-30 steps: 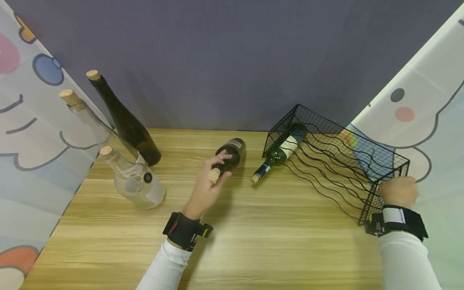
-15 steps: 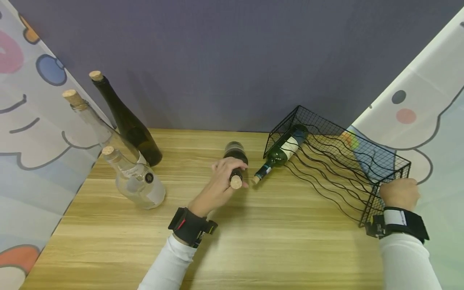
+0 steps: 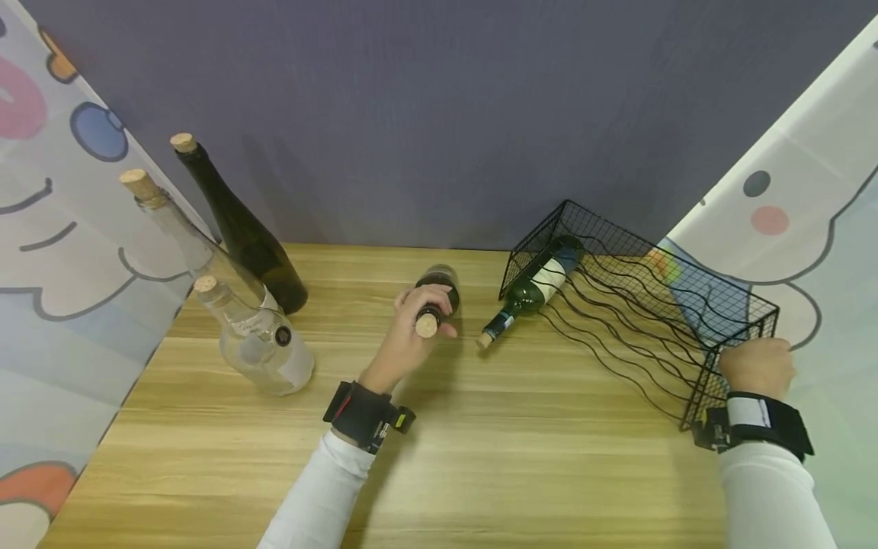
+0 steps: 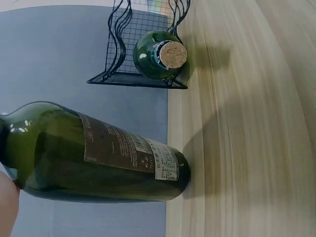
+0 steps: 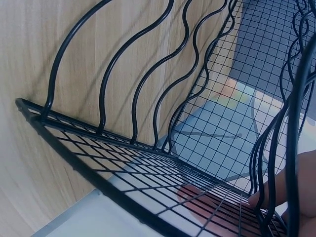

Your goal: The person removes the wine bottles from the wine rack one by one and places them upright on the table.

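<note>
Dark green corked glass bottle (image 4: pixel 98 155) just swung back L, nr back edge of pale wooden bench (image 3: pixel 549 457), so still outside black wire rack (image 3: pixel 638 314); L hand (image 3: pixel 409 332) fingers curled round its neck, R hand (image 3: pixel 757 367) gripping rack's R end.

Light even | pale glare on tabletop (image 3: pixel 507 473) | shadows soft | left-wrist view bowed at edges

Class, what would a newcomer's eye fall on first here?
The black wire-mesh rack at the right stands out, a white-labelled green glass bottle lying in its left end. Near the centre, the left hand grips a dark green, corked glass bottle around its neck.
</note>
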Demonstrator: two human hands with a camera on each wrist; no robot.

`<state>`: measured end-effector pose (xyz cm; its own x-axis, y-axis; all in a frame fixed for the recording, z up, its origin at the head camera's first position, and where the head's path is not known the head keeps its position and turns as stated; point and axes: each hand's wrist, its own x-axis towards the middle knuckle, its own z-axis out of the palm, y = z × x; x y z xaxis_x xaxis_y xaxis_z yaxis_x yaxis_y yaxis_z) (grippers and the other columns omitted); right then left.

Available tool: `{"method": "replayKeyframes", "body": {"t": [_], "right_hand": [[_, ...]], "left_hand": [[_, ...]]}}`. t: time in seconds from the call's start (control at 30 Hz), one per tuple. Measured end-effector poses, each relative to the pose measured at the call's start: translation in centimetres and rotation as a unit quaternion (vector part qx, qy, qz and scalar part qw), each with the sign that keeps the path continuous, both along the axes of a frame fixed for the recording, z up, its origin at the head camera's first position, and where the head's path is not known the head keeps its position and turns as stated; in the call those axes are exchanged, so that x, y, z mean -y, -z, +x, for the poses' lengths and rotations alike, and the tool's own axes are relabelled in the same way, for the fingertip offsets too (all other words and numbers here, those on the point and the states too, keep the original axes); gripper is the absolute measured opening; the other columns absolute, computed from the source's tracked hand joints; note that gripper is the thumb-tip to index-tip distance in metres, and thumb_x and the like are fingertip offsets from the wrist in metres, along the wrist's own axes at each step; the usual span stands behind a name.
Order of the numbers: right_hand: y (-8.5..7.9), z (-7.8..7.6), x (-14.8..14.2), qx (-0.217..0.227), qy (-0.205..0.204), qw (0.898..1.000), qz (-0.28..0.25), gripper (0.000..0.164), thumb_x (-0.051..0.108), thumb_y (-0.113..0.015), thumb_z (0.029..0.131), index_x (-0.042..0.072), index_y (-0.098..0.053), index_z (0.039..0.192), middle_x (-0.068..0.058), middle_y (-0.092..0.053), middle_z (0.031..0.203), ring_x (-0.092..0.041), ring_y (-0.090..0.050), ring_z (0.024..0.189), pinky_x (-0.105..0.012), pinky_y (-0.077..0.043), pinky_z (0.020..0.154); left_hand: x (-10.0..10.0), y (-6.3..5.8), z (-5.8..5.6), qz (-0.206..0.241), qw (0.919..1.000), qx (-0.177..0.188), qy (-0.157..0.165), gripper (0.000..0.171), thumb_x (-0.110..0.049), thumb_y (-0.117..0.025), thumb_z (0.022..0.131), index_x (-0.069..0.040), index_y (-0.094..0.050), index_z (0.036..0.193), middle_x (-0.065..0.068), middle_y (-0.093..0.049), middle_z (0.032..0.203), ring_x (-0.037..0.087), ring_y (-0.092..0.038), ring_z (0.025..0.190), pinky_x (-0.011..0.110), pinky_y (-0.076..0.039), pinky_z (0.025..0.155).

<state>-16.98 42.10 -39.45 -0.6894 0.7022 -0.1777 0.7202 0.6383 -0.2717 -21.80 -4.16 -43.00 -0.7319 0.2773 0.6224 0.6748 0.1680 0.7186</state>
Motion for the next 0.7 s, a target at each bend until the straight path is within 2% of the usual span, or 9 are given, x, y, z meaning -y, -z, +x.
{"method": "replayKeyframes", "body": {"t": [0.17,0.2,0.27,0.37,0.4,0.5,0.57,0.7], "right_hand": [[0.1,-0.1,0.1,0.002,-0.004,1.0,0.007,0.066,0.017,-0.043,0.093,-0.035,-0.024,0.128,-0.053,-0.038,0.124,-0.065,-0.044,0.114,-0.061,-0.049,0.089],[0.1,0.0,0.1,0.003,-0.007,1.0,0.01,0.065,0.017,-0.043,0.093,-0.035,-0.024,0.127,-0.053,-0.038,0.123,-0.065,-0.045,0.113,-0.061,-0.049,0.088],[0.1,0.0,0.2,0.004,-0.003,1.0,0.007,0.065,0.017,-0.042,0.093,-0.035,-0.024,0.128,-0.053,-0.038,0.124,-0.065,-0.045,0.114,-0.061,-0.049,0.089],[-0.2,0.1,0.4,0.0,0.008,1.0,-0.008,0.065,0.017,-0.042,0.094,-0.034,-0.023,0.129,-0.053,-0.037,0.126,-0.065,-0.044,0.115,-0.061,-0.05,0.088],[-0.2,0.1,0.4,-0.002,0.013,1.0,-0.015,0.065,0.017,-0.042,0.094,-0.034,-0.022,0.13,-0.054,-0.037,0.127,-0.065,-0.044,0.116,-0.061,-0.05,0.088],[-0.3,0.2,0.5,-0.008,0.018,1.0,-0.022,0.065,0.017,-0.042,0.094,-0.033,-0.022,0.13,-0.054,-0.037,0.128,-0.065,-0.043,0.117,-0.061,-0.05,0.089],[-0.3,0.1,0.5,-0.009,0.018,1.0,-0.021,0.066,0.017,-0.042,0.094,-0.033,-0.022,0.131,-0.054,-0.036,0.129,-0.065,-0.043,0.118,-0.061,-0.049,0.089],[-0.2,0.0,0.4,-0.006,0.021,1.0,-0.018,0.066,0.018,-0.042,0.093,-0.033,-0.022,0.131,-0.054,-0.037,0.129,-0.065,-0.044,0.117,-0.061,-0.049,0.089]], "left_hand": [[-0.1,-0.3,0.1,0.049,0.9988,0.006,0.001,0.054,-0.054,-0.059,0.081,-0.003,-0.052,0.096,0.018,-0.059,0.102,0.027,-0.054,0.107,0.054,-0.018,0.12],[-0.1,-0.4,0.2,0.058,0.9983,0.007,0.004,0.056,-0.055,-0.058,0.081,-0.002,-0.051,0.096,0.019,-0.058,0.1,0.024,-0.053,0.105,0.053,-0.023,0.118],[-0.1,-0.7,0.3,0.074,0.9971,0.01,0.012,0.057,-0.056,-0.057,0.083,-0.001,-0.05,0.095,0.019,-0.055,0.098,0.02,-0.051,0.101,0.048,-0.032,0.112],[0.0,-1.1,0.4,0.083,0.9964,0.003,0.015,0.056,-0.054,-0.058,0.083,0.0,-0.049,0.094,0.017,-0.054,0.096,0.019,-0.052,0.098,0.039,-0.04,0.1],[0.0,-1.2,0.4,0.084,0.9963,-0.001,0.017,0.055,-0.053,-0.058,0.083,0.0,-0.049,0.095,0.016,-0.054,0.094,0.019,-0.052,0.097,0.036,-0.041,0.096],[0.0,-1.6,0.4,0.084,0.9962,-0.012,0.019,0.055,-0.052,-0.058,0.084,0.001,-0.05,0.094,0.015,-0.054,0.09,0.02,-0.054,0.094,0.033,-0.041,0.095],[0.0,-1.8,0.5,0.082,0.9964,-0.013,0.021,0.055,-0.052,-0.058,0.084,0.002,-0.05,0.094,0.015,-0.054,0.087,0.017,-0.054,0.091,0.032,-0.042,0.093],[0.0,-2.6,0.8,0.082,0.9962,0.013,0.026,0.058,-0.054,-0.057,0.085,0.002,-0.05,0.095,0.018,-0.055,0.087,0.011,-0.053,0.085,0.029,-0.043,0.087]]}}
